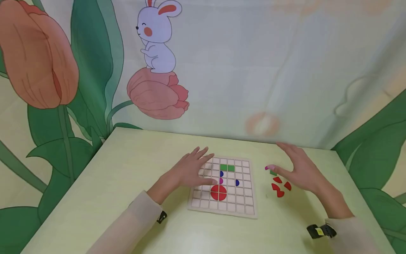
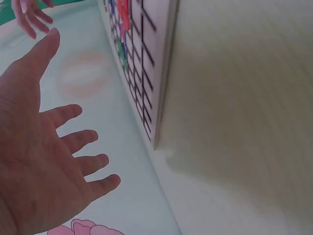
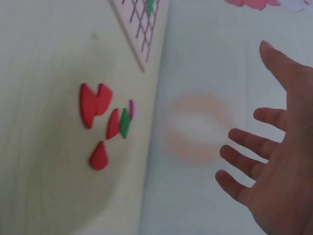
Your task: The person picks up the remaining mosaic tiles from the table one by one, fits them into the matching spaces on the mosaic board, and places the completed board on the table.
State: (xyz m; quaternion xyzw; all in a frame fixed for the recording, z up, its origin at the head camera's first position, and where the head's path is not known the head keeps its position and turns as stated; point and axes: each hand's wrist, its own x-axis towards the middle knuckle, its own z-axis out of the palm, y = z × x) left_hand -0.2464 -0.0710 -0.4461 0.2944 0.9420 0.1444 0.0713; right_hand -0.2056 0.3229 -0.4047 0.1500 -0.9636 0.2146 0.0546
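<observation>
A white gridded board (image 1: 241,209) lies on the table. On it are a red circle (image 1: 215,193) made of quarter pieces, a green strip (image 1: 227,168) across two cells, two dark blue half-rounds (image 1: 237,182) and a magenta half-round (image 1: 221,181). My left hand (image 1: 190,171) hovers over the board's left side, fingers spread, holding nothing. Its palm shows in the left wrist view. To the board's right, my right hand (image 1: 302,171) is raised above loose pieces, fingers apart and nothing in them. Beneath it lie several red quarter pieces (image 3: 98,156), a green piece (image 3: 125,123) and a magenta piece (image 3: 131,109).
The pale table (image 1: 127,169) backs onto a hanging cloth (image 1: 222,70) printed with a rabbit and tulips. A dark strap (image 1: 321,231) with a small device sits at the right wrist, another strap (image 1: 161,217) at the left.
</observation>
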